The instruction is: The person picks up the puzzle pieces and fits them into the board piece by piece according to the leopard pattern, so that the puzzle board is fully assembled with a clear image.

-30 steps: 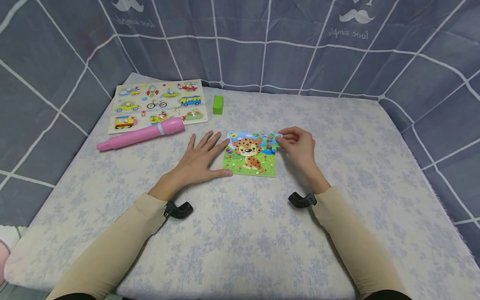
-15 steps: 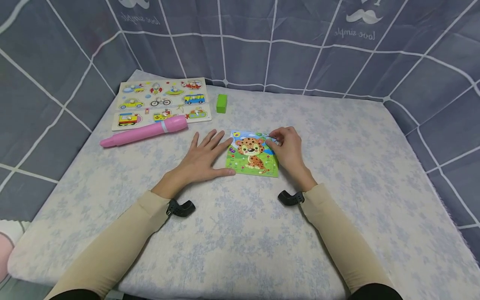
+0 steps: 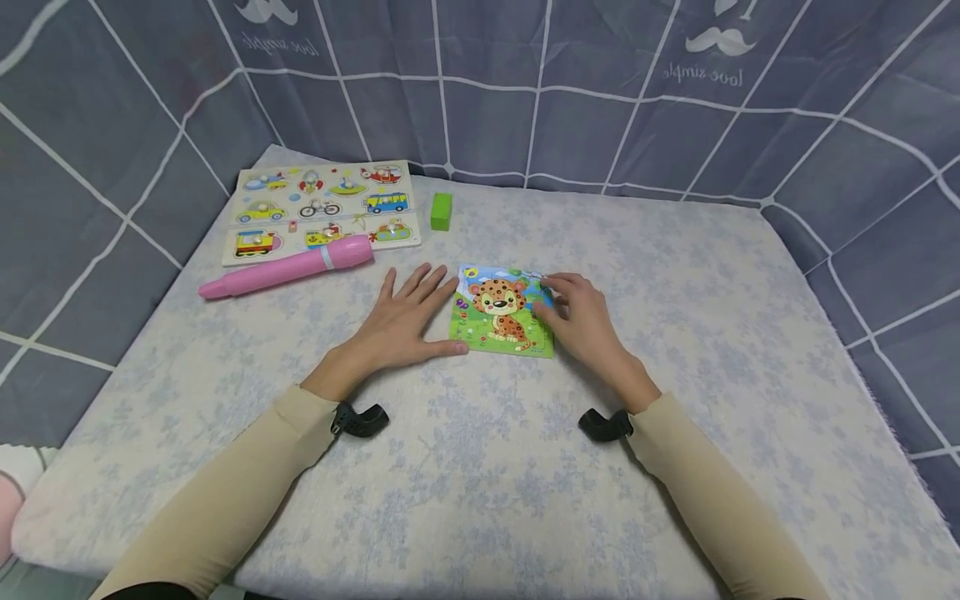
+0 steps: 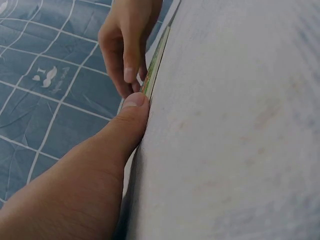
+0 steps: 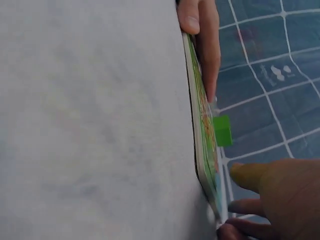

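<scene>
A small square jigsaw puzzle (image 3: 491, 329) with a spotted leopard cub on green and blue lies flat in the middle of the table. My left hand (image 3: 401, 321) rests flat with spread fingers, thumb and index finger touching the puzzle's left side. At the upper right corner is my right hand (image 3: 587, 323), its fingertips on the right edge and partly hiding that corner. In the right wrist view the thumb (image 5: 247, 175) stands off the puzzle board (image 5: 197, 120), while other fingers reach its far corner. No piece shows between the right thumb and fingers.
A wooden peg puzzle board (image 3: 288, 187) with vehicles lies at the back left. Across its front edge lies a pink baton-like stick (image 3: 288, 268). A green block (image 3: 441, 212) stands right of the board. Grey checked cloth (image 3: 495, 117) hangs behind the table.
The puzzle piece my right hand pinched at the upper right corner has come down into the puzzle. The right fingers have loosened and spread along the edge. My left hand has stayed put.
</scene>
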`<state>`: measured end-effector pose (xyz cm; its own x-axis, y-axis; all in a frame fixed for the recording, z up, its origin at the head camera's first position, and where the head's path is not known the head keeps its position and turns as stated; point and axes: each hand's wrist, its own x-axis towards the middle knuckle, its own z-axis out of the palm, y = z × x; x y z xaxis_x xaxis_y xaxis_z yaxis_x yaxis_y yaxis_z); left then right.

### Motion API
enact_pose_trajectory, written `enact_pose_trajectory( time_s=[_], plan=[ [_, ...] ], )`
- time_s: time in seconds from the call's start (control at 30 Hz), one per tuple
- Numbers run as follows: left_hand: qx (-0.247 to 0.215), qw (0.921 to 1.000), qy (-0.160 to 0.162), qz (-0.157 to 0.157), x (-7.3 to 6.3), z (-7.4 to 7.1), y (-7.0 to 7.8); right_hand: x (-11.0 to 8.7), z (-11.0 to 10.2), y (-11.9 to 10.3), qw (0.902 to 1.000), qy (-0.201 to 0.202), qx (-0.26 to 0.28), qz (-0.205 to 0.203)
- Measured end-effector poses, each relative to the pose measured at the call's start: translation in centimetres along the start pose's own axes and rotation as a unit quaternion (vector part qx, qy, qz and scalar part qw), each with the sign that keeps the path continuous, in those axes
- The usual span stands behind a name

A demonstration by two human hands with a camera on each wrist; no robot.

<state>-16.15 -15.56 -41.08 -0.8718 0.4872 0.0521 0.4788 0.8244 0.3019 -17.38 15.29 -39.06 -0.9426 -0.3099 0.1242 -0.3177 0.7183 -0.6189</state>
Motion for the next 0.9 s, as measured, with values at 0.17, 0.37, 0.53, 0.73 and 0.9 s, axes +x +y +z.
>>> enact_pose_trajectory(
  time_s=[0.17,0.37,0.53,0.73,0.9],
  plan=[
    [-0.003,0.9999,-0.001,-0.015,-0.1,0.4,0.7,-2.4,-0.9,0.2,0.9959,-0.069,-0.050,0.029],
    [-0.010,0.9990,0.009,-0.042,1.1,1.0,2.5,-3.5,-1.9,1.2,0.9931,-0.094,-0.059,0.039],
    [-0.015,0.9977,0.012,-0.065,2.7,1.7,4.0,-3.5,-2.7,2.2,0.9919,-0.106,-0.061,0.033],
    [-0.008,0.9953,0.028,-0.092,4.0,2.1,5.1,-2.7,-2.7,3.1,0.9950,-0.084,-0.052,0.012],
    [0.000,0.9934,0.034,-0.109,4.9,2.5,5.1,-2.1,-2.4,3.7,0.9959,-0.078,-0.046,-0.002]
  ],
)
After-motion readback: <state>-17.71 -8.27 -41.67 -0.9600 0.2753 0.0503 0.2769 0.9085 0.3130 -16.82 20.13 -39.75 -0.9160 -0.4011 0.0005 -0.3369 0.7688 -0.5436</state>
